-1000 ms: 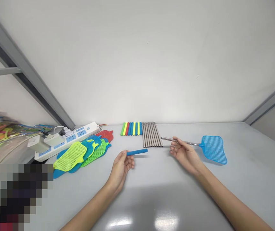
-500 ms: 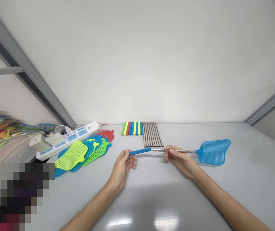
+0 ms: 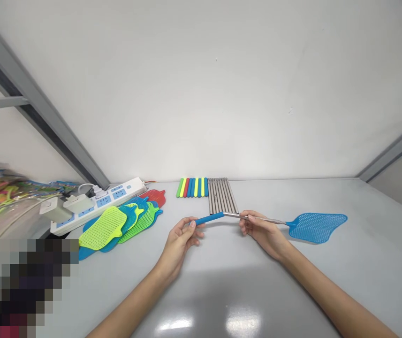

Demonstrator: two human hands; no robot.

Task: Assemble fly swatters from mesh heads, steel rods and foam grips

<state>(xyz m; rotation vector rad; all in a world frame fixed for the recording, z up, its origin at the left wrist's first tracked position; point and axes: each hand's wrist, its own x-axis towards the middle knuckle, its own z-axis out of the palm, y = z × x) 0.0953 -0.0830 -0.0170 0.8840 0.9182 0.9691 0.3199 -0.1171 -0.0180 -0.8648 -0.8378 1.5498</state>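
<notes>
Between thumb and fingers, my left hand (image 3: 181, 241) grips a blue handle sleeve (image 3: 210, 218), a slim tube pointing right. My right hand (image 3: 261, 231) is closed around the metal rod (image 3: 269, 219) of a fly swatter, whose blue mesh head (image 3: 316, 227) extends to the right, turned at a slant. The rod's left end meets the sleeve's right end at a slight angle; whether it is inside the sleeve I cannot tell. Both pieces are held above the grey table.
Coloured handle sleeves (image 3: 192, 187) lie in a row near the wall, beside a row of metal tubes (image 3: 222, 196). Loose swatter heads (image 3: 104, 228) overlap at left, against a white power strip (image 3: 98, 206) with plugs. Plastic-bagged colourful items (image 3: 3, 197) sit at far left.
The small gap between sleeve and rod has closed, and their ends now meet at an angle. The swatter head has rotated to a flatter slant and shifted slightly right.
</notes>
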